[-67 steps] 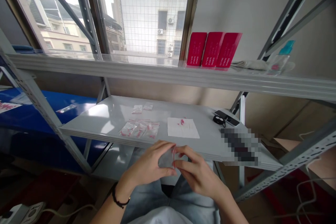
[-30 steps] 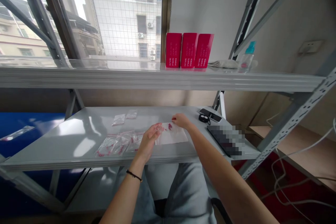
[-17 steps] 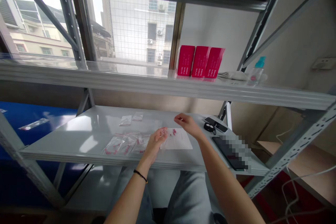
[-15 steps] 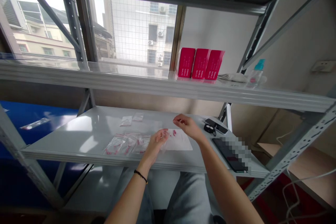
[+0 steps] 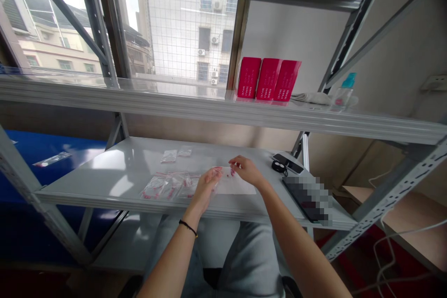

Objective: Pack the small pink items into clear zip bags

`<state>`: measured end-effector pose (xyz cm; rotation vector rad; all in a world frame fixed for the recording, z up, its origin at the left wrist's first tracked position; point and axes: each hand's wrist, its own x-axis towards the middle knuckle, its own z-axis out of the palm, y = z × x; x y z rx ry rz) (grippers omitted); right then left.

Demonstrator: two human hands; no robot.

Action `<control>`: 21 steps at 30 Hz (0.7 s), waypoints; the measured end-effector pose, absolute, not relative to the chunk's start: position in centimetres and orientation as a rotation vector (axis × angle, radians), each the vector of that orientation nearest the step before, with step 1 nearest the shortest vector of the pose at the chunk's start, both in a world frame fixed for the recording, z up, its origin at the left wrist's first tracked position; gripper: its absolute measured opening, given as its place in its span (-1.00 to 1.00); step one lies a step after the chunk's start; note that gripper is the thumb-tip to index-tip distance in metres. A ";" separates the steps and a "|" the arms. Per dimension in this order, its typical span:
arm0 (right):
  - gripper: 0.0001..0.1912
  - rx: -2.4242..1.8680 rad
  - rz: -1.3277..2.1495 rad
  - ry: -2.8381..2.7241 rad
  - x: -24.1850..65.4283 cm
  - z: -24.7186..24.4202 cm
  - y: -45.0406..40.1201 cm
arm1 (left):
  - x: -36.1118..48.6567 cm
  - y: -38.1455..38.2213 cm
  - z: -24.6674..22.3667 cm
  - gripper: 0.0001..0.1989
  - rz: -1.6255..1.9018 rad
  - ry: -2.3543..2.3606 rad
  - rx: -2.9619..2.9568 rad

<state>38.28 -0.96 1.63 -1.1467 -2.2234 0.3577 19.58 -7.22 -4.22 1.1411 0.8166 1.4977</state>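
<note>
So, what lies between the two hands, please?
Between the left hand and right hand, small pink pieces lie on white paper, in the head view.

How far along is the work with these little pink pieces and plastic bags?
Done, it seems: a pile of clear bags holds pink pieces. In hand: the right hand pinches over the white paper sheet, and the left hand is cupped beside it, its contents unclear. Left: a few loose ones lie on the paper, and two small bags sit farther back.
</note>
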 end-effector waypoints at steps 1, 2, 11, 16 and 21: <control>-0.76 -1.165 0.357 -2.247 38.4 0.8 -0.7 | 19.5 -7.1 -4.3 -0.57 1.501 0.815 1.132; -0.79 -1.179 0.355 -2.273 38.4 0.0 -0.4 | 19.4 -7.1 -4.4 -0.56 1.500 0.810 1.127; -0.84 -1.227 0.338 -2.337 37.6 -2.1 0.4 | 19.5 -7.2 -4.4 -0.51 1.480 0.781 1.094; -0.80 -1.171 0.396 -2.181 37.9 1.0 -0.9 | 19.7 -7.5 -3.9 -0.54 1.492 0.705 1.072; -0.76 -0.967 0.490 -2.169 37.0 4.5 -2.8 | 20.0 -8.0 -3.1 -0.62 1.495 0.639 1.069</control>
